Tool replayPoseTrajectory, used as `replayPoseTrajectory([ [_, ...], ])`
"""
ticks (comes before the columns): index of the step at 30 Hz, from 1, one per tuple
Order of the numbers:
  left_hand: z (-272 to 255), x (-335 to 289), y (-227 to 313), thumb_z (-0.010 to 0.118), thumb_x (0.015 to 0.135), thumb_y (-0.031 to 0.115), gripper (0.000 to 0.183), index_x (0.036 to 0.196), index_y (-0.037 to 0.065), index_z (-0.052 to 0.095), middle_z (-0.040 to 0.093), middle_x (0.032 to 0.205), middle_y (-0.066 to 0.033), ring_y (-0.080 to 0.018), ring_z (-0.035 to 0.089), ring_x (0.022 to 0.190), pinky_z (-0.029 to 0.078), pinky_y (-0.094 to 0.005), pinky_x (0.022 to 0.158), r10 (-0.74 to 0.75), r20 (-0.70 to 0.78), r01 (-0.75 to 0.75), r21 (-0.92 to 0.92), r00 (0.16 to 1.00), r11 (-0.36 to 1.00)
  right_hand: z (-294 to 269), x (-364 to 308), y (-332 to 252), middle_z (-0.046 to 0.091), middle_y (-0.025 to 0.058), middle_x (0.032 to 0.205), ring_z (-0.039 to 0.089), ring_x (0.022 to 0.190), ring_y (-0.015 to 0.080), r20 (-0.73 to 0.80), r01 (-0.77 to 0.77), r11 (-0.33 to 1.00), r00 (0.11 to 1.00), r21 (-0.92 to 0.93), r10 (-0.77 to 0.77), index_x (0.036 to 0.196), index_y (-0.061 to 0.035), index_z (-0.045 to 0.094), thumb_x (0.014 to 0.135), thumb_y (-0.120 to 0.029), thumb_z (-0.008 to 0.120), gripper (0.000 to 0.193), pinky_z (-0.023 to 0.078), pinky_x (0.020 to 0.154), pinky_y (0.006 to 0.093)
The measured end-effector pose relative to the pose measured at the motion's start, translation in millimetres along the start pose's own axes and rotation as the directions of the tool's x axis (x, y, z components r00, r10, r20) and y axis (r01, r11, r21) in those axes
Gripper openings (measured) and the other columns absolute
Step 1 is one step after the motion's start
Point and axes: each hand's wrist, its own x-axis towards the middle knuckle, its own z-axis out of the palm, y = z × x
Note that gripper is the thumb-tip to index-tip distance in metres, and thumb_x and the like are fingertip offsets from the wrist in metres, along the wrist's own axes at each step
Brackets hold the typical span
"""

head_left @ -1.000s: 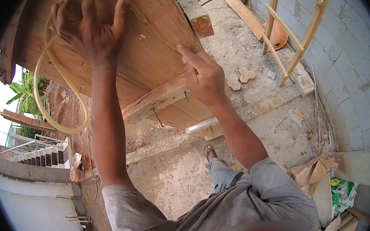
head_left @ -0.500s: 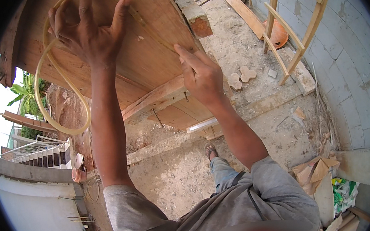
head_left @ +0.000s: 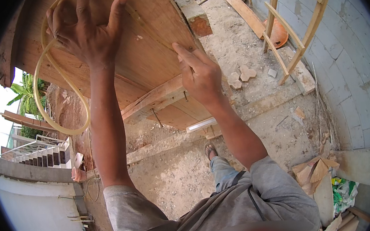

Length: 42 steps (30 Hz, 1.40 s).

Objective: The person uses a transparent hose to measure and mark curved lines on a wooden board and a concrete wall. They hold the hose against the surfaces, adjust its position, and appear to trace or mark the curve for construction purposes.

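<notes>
Up on the plywood panel, my left hand lies with its fingers spread and thumb out to the right. A pale yellow, see-through hose passes by these fingers and hangs in a long loop to the left of my forearm. The hose also runs over the panel toward my right hand. There my fingers are curled, the index finger stretched along the panel's right part, and the hose's end seems pinched at the fingertips. A wooden beam with nails sticking out crosses the panel's lower edge.
A wooden ladder-like frame leans by the grey block wall, with an orange round object behind it. Paving pieces lie on the rough ground. Crumpled brown paper is at lower right, a white stairway at left.
Both hands have shifted very slightly up and to the left in the picture. The hose and the panel stay nearly as they were.
</notes>
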Motion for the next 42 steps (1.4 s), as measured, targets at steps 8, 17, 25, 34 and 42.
replayPoseTrajectory([
  [8, 2.6, 2.3, 8.1, 0.069, 0.092, 0.057, 0.074, 0.153, 0.021, 0.048, 0.037, 0.155, -0.016, -0.0376, 0.029, 0.15, 0.029, -0.0554, 0.121, -0.035, -0.097, 0.023, -0.131, 0.995, 0.991, 3.2, -0.1, 0.8, 0.058, 0.0056, 0.075, 0.059, 0.061, 0.0226, -0.015, 0.002, 1.0, 1.0, 0.019, -0.001, 0.128, -0.0131, 0.073, 0.086, -0.001, 0.068, 0.044, 0.048, 0.054, 0.0374],
  [17, 7.2, 0.8, 4.4, 0.067, 0.094, 0.057, 0.072, 0.152, 0.02, 0.049, 0.037, 0.155, -0.0162, -0.0378, 0.029, 0.149, 0.029, -0.0555, 0.121, -0.03, -0.115, 0.014, -0.138, 0.993, 0.99, 4.6, -0.7, 0.1, 0.055, 0.0042, 0.073, 0.057, 0.059, 0.0217, -0.002, -0.005, 1.0, 1.0, -0.006, 0.005, 0.128, -0.0151, 0.074, 0.085, -0.002, 0.069, 0.045, 0.046, 0.052, 0.037],
  [25, 18.3, 1.2, 6.6, 0.068, 0.094, 0.054, 0.068, 0.15, 0.019, 0.053, 0.037, 0.156, -0.016, -0.0372, 0.03, 0.148, 0.027, -0.0543, 0.121, -0.066, -0.225, 0.005, -0.262, 0.972, 0.965, 5.6, -0.2, 0.3, 0.054, 0.0047, 0.073, 0.056, 0.058, 0.0219, -0.012, -0.004, 1.0, 1.0, 0.005, 0.004, 0.128, -0.0143, 0.073, 0.086, -0.003, 0.069, 0.044, 0.046, 0.052, 0.0369],
  [34, 17.5, 2.5, 4.4, 0.065, 0.095, 0.057, 0.069, 0.151, 0.019, 0.053, 0.038, 0.157, -0.0158, -0.0365, 0.03, 0.149, 0.026, -0.0532, 0.122, -0.057, -0.186, 0.012, -0.231, 0.981, 0.973, 6.3, 0.0, -0.8, 0.055, 0.0046, 0.073, 0.057, 0.059, 0.0218, -0.009, -0.013, 1.0, 1.0, 0.018, 0.014, 0.128, -0.0136, 0.073, 0.086, -0.003, 0.069, 0.044, 0.046, 0.052, 0.0371],
  [42, 15.7, 1.4, 5.6, 0.063, 0.095, 0.06, 0.07, 0.151, 0.018, 0.053, 0.039, 0.157, -0.0165, -0.0368, 0.031, 0.149, 0.026, -0.0535, 0.121, -0.082, -0.141, 0.05, -0.219, 0.987, 0.974, 9.1, -0.3, -1.2, 0.055, 0.0052, 0.074, 0.058, 0.059, 0.0226, -0.028, -0.005, 1.0, 1.0, 0.014, 0.005, 0.129, -0.0136, 0.073, 0.085, -0.002, 0.069, 0.045, 0.047, 0.051, 0.0374],
])
